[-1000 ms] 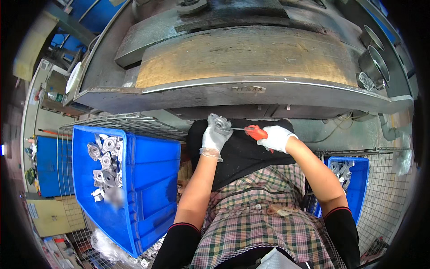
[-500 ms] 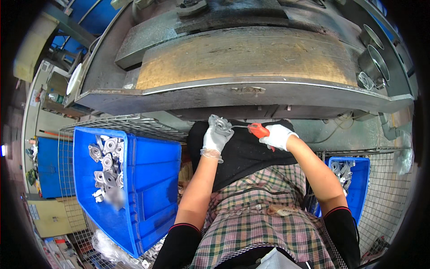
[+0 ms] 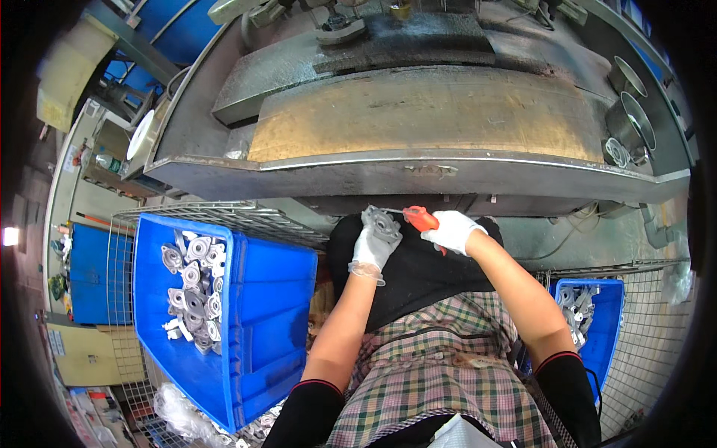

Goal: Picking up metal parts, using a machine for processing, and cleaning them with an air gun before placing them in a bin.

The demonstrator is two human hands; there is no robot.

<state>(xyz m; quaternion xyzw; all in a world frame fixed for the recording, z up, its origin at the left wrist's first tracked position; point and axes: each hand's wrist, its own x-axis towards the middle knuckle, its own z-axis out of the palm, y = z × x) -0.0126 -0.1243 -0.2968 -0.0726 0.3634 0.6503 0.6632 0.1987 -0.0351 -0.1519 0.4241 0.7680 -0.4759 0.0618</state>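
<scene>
Over the black-covered lap (image 3: pixel 429 280), the left hand (image 3: pixel 377 251) clamps its fingers on a grey casting (image 3: pixel 383 223); the right hand (image 3: pixel 453 232) has fingers wrapped round a red-handled tool (image 3: pixel 421 219), pointing at the casting. Ahead, a scuffed wooden board (image 3: pixel 433 116) lies on a metal bench (image 3: pixel 358 179); 2 blue bins (image 3: pixel 272 313) of metal parts (image 3: pixel 192 276) flank the lap.

Bench edge (image 3: pixel 358 183): bars a level reach forward.
Board (image 3: pixel 426 116): open room above; cups (image 3: pixel 629 125) past its right end.
Left bin (image 3: pixel 272 317): wall beside the left forearm (image 3: pixel 340 328); open upward, parts (image 3: pixel 196 299) heaped inside.
Right bin (image 3: pixel 610 321): outside the right forearm (image 3: pixel 515 291), mesh (image 3: pixel 644 328) beyond.
Tool (image 3: pixel 421 219): bridges right hand (image 3: pixel 452 233) and the casting (image 3: pixel 383 222) in the left hand (image 3: pixel 375 251), closing that gap.
Lap (image 3: pixel 433 276): open room above, between the forearms.
</scene>
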